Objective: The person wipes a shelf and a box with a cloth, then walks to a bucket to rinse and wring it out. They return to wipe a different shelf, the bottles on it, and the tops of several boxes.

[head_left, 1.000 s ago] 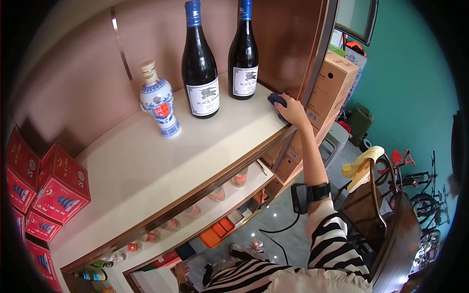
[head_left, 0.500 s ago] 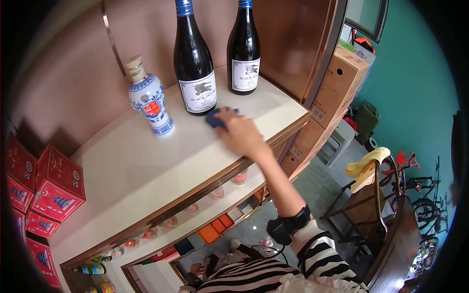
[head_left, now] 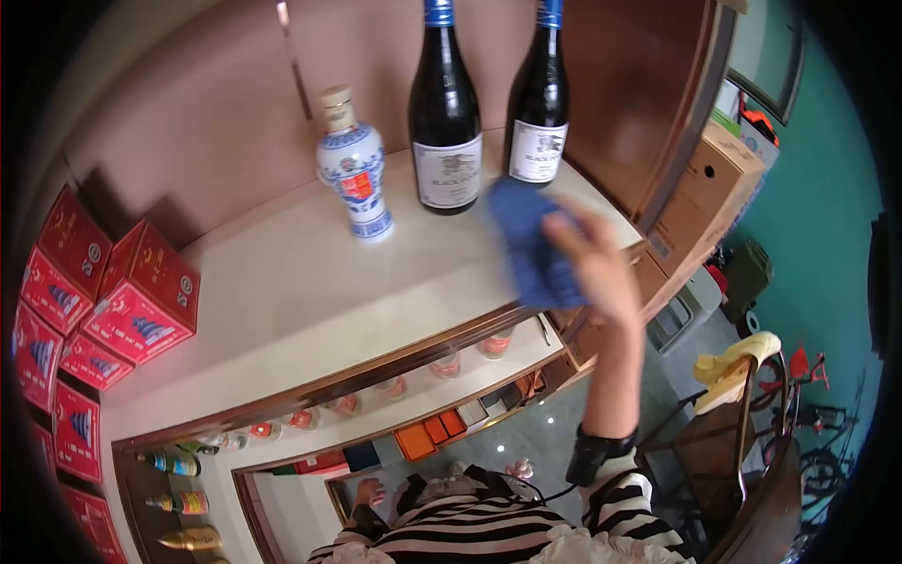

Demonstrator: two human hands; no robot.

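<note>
My right hand (head_left: 601, 268) grips a dark blue cloth (head_left: 531, 249) over the right end of the white shelf top (head_left: 272, 291). The cloth hangs spread out and blurred, just in front of two dark wine bottles. One wine bottle (head_left: 446, 122) stands left of the cloth; the other wine bottle (head_left: 537, 103) is partly covered by it at the base. Further left, a blue-and-white porcelain bottle (head_left: 357, 174) stands upright with a cream cap. Low in the view, my left hand (head_left: 369, 492) hangs by my body, small, fingers loosely apart, with nothing seen in it.
Red boxes (head_left: 141, 301) are stacked at the shelf's left end. Below the front edge, a lower shelf holds several glass jars (head_left: 446, 365) and small bottles (head_left: 178, 503). Cardboard boxes (head_left: 700, 202) stand at the right, with a wooden chair (head_left: 723, 423) beyond.
My right hand has lifted from the shelf top and moved right, and the bunched cloth now hangs open. The view has shifted, and my left hand shows more clearly.
</note>
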